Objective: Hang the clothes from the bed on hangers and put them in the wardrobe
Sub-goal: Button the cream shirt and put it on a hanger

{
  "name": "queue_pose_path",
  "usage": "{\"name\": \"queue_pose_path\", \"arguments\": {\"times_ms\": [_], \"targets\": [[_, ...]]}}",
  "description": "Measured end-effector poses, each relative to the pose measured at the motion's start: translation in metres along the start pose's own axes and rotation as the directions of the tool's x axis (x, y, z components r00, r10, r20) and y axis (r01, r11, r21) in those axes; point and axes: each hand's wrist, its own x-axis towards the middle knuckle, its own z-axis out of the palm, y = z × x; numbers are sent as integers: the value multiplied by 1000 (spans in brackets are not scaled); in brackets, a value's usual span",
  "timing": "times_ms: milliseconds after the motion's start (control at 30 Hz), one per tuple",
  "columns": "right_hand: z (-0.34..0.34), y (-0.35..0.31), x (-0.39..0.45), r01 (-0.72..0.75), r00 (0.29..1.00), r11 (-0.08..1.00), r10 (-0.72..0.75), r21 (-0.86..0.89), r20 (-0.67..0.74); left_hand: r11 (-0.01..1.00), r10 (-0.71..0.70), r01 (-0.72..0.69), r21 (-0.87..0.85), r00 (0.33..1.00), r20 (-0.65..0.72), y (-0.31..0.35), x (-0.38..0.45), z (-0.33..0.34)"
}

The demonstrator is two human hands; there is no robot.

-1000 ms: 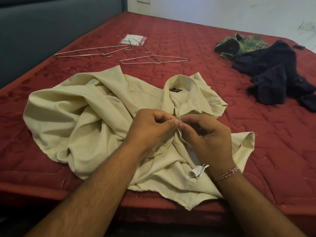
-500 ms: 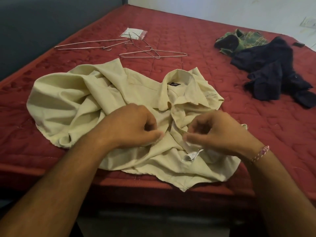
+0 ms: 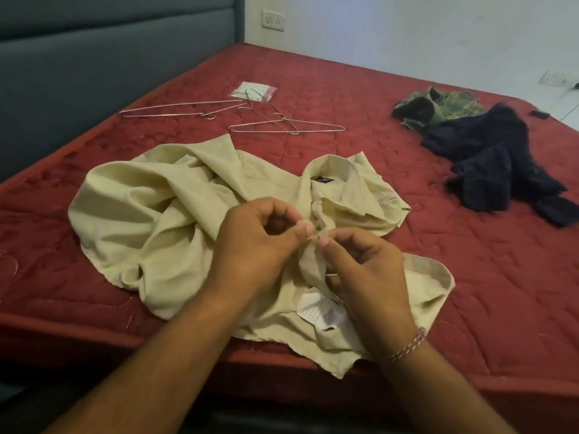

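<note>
Barely begun: both the left hand [image 3: 260, 236] and right hand [image 3: 366, 264] pinch the cream shirt [image 3: 163, 220] placket; beyond it, wire hangers [image 3: 282, 126] lie unused, dark clothes [image 3: 495, 164] wait.

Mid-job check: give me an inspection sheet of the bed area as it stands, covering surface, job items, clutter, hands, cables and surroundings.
Surface: red quilted bed cover, creased, clothes spread over it.
Job's things: cream shirt crumpled at the near edge, collar up; wire hangers lying loose beyond it; green plaid garment and dark navy garment heaped at far right.
Clutter: small plastic packet by the hangers; small dark object near the far edge.
Hands: left hand and right hand both pinch the shirt's front placket.
Cables: thin cable at far right.
Surroundings: grey padded headboard, white wall, wall socket.
</note>
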Motion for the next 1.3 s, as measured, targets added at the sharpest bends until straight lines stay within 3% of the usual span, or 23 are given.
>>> {"name": "queue_pose_path", "arguments": {"times_ms": [67,200,400,667,967,1100,1200,1300], "targets": [[3,8,-1,16,999,999,-14,42,-48,994,-44,45,-100,999,14,-10,-12,11],[4,16,0,42,992,997,-34,66,-122,990,-40,35,-139,999,-34,-23,-18,19],[5,22,1,109,987,994,-105,23,-121,975,-64,57,-217,998,-29,-21,-19,20],[4,19,0,113,986,992,-105,56,-127,989,18,-19,-148,1000,-12,-19,-23,18],[3,21,1,153,980,987,-144,56,-136,994,19,-22,-108,999,-26,-19,-23,19],[1,23,2,117,988,989,-107,88,-108,995,15,-16,-100,1000,-10,-20,-22,18],[-1,17,7,6,997,981,9,194,-76,994,6,-6,-112,1000,-7,-18,-21,17],[-7,14,13,0,1000,988,2,156,-13,994,-9,9,-107,1000,3,-18,-20,17]]}}
